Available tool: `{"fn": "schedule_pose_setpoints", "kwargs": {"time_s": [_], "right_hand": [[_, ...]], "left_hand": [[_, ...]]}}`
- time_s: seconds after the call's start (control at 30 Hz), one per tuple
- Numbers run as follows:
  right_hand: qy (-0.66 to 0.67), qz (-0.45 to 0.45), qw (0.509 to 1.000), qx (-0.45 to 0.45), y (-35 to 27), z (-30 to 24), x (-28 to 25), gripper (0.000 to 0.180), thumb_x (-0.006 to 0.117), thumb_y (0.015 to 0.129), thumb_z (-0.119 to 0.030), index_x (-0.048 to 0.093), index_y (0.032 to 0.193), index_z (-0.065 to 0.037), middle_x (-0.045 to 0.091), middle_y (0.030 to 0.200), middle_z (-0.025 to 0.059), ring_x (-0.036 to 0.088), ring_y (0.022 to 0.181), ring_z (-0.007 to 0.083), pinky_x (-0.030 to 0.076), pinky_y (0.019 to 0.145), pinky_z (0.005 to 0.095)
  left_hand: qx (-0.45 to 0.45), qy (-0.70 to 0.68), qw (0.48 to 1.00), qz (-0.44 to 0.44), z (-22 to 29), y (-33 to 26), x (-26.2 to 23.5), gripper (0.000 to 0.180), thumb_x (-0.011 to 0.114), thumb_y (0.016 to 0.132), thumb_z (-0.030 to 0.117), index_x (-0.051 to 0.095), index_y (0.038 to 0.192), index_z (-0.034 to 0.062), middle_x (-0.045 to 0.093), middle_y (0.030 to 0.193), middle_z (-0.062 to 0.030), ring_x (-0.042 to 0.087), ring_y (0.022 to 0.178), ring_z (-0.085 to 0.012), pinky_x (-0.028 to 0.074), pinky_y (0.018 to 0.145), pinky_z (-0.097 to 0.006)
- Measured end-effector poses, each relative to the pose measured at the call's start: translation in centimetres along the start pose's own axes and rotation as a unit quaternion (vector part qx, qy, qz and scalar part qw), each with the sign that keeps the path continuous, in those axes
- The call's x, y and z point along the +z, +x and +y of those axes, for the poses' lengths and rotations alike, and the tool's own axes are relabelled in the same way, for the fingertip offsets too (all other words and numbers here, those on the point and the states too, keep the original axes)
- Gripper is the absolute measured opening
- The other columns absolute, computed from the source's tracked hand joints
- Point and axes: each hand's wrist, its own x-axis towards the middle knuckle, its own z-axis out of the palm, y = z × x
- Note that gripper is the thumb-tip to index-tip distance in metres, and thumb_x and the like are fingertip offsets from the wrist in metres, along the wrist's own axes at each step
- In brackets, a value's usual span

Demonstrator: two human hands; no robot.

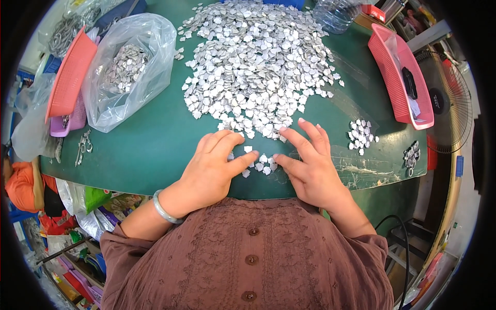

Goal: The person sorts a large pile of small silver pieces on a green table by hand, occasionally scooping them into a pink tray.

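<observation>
The left hand [214, 163] lies palm down on the green table [150, 150], fingers loosely spread and grasping nothing, thumb tip touching a few small silver metal pieces [258, 164] lying between the two hands. The right hand [310, 165] rests flat just beside them, fingers splayed, also unclenched. Far left, a tilted pink plastic basket [70, 72] leans by a clear plastic bag [126, 70] of the same pieces. A big glinting heap [258, 62] spreads beyond the fingers. A small cluster [361, 135] and a red basket [400, 77] sit right.

Bright even light, perhaps daylight; warped rim.
</observation>
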Motion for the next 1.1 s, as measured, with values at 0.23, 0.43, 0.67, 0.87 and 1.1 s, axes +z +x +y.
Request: {"fn": "schedule_pose_setpoints", "kwargs": {"time_s": [0.23, 0.43, 0.67, 0.87, 1.1], "right_hand": [[-0.004, 0.007, 1.0, -0.003, 0.1, 0.4, -0.4, 0.026, 0.067, 0.077, -0.009, 0.071, 0.103, -0.011, 0.049, 0.136, 0.0127, 0.037, 0.132, 0.0402, 0.027, 0.107, 0.0616], [-0.071, 0.031, 0.996, 0.05, 0.6, 1.0, 0.1, 0.027, 0.066, 0.075, -0.004, 0.069, 0.101, -0.009, 0.051, 0.134, 0.0149, 0.038, 0.13, 0.042, 0.03, 0.106, 0.0568], [-0.06, 0.024, 0.997, 0.029, 1.4, 0.8, 0.3, 0.033, 0.065, 0.073, -0.002, 0.071, 0.104, -0.011, 0.048, 0.137, 0.0148, 0.036, 0.131, 0.0412, 0.028, 0.106, 0.061], [-0.058, -0.001, 0.998, 0.028, 0.9, 0.9, -0.6, 0.032, 0.064, 0.072, -0.001, 0.071, 0.102, -0.011, 0.047, 0.139, 0.0145, 0.036, 0.132, 0.0415, 0.028, 0.107, 0.0613], [-0.029, -0.002, 0.999, 0.016, 0.8, 1.1, -0.2, 0.031, 0.063, 0.071, 0.0, 0.071, 0.1, -0.01, 0.047, 0.138, 0.0148, 0.036, 0.133, 0.041, 0.029, 0.107, 0.0601]], "left_hand": [[0.049, 0.006, 0.998, -0.038, 0.2, 0.4, 0.2, 0.037, 0.063, 0.075, 0.002, 0.07, 0.109, 0.0138, 0.055, 0.119, -0.0135, 0.05, 0.114, -0.0328, 0.041, 0.096, -0.044], [0.019, -0.017, 0.999, -0.027, -0.2, 0.7, -0.1, 0.043, 0.059, 0.072, -0.005, 0.069, 0.111, 0.0104, 0.054, 0.122, -0.0146, 0.049, 0.116, -0.035, 0.04, 0.098, -0.045], [0.018, 0.053, 0.998, 0.022, -0.4, 2.9, 0.6, 0.048, 0.058, 0.07, -0.007, 0.067, 0.115, 0.0083, 0.052, 0.124, -0.0156, 0.047, 0.119, -0.0362, 0.039, 0.1, -0.046], [0.02, 0.038, 0.999, -0.015, -0.6, 2.2, 0.1, 0.04, 0.06, 0.071, -0.005, 0.07, 0.107, 0.0084, 0.053, 0.124, -0.0159, 0.047, 0.119, -0.0358, 0.038, 0.099, -0.046], [0.018, 0.009, 1.0, -0.012, -0.3, 2.1, 0.2, 0.036, 0.061, 0.072, -0.003, 0.071, 0.105, 0.0072, 0.054, 0.122, -0.0152, 0.049, 0.117, -0.0344, 0.038, 0.098, -0.046]]}}
